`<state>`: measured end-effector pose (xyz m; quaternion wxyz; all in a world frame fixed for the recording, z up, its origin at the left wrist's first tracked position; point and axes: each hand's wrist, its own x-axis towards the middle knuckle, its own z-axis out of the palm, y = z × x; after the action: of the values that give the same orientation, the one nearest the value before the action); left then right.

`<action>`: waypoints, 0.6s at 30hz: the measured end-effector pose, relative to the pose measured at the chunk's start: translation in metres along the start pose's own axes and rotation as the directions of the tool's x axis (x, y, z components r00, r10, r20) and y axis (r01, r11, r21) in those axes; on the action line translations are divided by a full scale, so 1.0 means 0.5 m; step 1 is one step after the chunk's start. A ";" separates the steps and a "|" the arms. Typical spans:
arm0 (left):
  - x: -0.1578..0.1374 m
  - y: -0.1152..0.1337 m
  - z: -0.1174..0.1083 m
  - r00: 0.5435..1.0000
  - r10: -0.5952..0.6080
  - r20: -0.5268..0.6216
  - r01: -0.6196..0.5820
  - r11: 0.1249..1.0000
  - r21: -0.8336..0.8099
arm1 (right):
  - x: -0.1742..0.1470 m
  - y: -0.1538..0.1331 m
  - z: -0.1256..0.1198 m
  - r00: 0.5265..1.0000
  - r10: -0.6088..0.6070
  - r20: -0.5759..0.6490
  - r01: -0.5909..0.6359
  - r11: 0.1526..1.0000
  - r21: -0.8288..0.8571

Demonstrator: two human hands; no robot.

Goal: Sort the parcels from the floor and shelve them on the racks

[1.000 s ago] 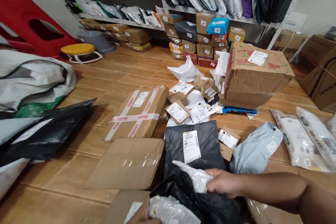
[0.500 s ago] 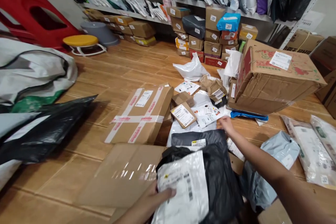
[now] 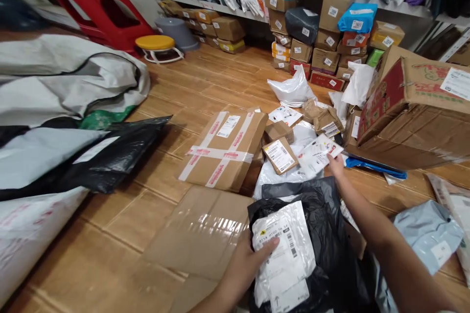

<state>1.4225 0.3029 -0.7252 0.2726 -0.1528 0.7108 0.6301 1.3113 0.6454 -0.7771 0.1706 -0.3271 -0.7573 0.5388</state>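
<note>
- Left hand [image 3: 253, 261] holds the white label-covered mailer [image 3: 284, 254] by its left edge, thumb across the label; mailer lies on the black poly bag [image 3: 330, 234], flatter than half a second ago.
- Right hand [image 3: 336, 165], arm stretched forward, now grips the corner of a white printed packet [image 3: 317, 154] it was only reaching beside before.
- View has swung left; taped carton [image 3: 225, 149] sits more central.
</note>
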 end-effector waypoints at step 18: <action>0.009 0.084 -0.056 0.670 0.421 0.611 -0.736 0.487 0.471 | -0.341 -0.077 -0.242 0.825 0.208 0.526 -0.532 0.600 0.597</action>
<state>1.3895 0.2826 -0.6921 0.2174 0.3532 0.8220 0.3903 1.4973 0.6072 -0.6817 0.0065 -0.2678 -0.4130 0.8705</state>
